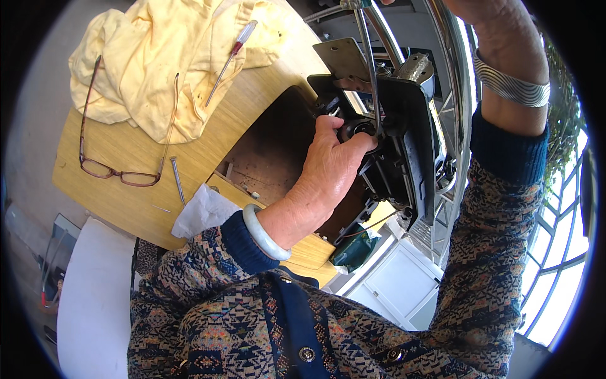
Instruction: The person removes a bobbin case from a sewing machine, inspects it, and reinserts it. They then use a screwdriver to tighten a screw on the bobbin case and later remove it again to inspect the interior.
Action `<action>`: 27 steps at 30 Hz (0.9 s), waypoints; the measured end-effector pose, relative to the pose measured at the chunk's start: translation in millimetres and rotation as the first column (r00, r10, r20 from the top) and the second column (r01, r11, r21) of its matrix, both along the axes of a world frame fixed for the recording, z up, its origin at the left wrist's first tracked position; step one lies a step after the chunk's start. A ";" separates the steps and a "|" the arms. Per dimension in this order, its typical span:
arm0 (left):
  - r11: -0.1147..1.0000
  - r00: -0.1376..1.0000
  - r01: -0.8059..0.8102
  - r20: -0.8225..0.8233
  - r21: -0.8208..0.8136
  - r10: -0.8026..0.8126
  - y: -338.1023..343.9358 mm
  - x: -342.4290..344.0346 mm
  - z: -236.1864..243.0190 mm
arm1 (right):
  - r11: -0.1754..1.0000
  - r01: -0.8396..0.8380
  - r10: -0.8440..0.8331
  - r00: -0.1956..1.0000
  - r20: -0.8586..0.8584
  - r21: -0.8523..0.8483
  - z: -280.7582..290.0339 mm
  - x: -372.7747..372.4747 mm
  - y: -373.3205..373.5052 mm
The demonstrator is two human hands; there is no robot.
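Note:
A sewing machine head (401,145) is tipped up out of the opening in its wooden table, its black underside and linkages facing me. My left hand (331,161), with a pale bangle at the wrist, reaches across the opening. Its thumb and index finger are closed around a dark round part (361,129) in the underside, partly covered by the fingers. My right arm is raised along the right side. Of my right hand (486,11) only the back and wrist show at the top edge, beside the metal frame; most of its fingers are out of view.
On the wooden tabletop (120,205) lie a yellow cloth (142,69), a screwdriver (230,60), eyeglasses (120,174), a long metal bolt (177,180) and a white tissue (203,211). A dark green bag (355,249) and a white cabinet (401,278) stand beyond the table's near edge.

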State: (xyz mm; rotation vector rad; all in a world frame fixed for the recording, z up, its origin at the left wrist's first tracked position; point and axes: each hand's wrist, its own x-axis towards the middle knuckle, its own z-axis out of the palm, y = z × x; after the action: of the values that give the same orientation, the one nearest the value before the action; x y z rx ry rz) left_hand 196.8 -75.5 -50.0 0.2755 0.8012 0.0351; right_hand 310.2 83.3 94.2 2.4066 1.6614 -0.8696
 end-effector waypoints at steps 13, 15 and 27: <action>1.000 1.000 0.013 0.006 0.019 -0.014 0.4 0.1 -1.1 | 1.000 0.009 -0.009 1.000 0.019 0.014 -1.0 4.0 -2.0; 1.000 1.000 0.017 0.006 0.019 -0.017 0.1 0.6 -1.9 | 1.000 0.011 -0.012 1.000 0.011 0.018 -1.0 4.9 -2.3; 1.000 1.000 0.004 0.010 0.022 -0.004 -0.9 -0.3 -1.6 | 0.993 -0.052 0.046 0.997 0.063 0.105 -3.6 0.3 -6.0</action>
State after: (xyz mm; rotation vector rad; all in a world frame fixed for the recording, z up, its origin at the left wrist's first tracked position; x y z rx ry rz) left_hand 196.5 -76.4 -51.7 0.2977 0.7909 0.0420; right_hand 310.5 77.3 90.6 2.4218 1.7792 -0.7113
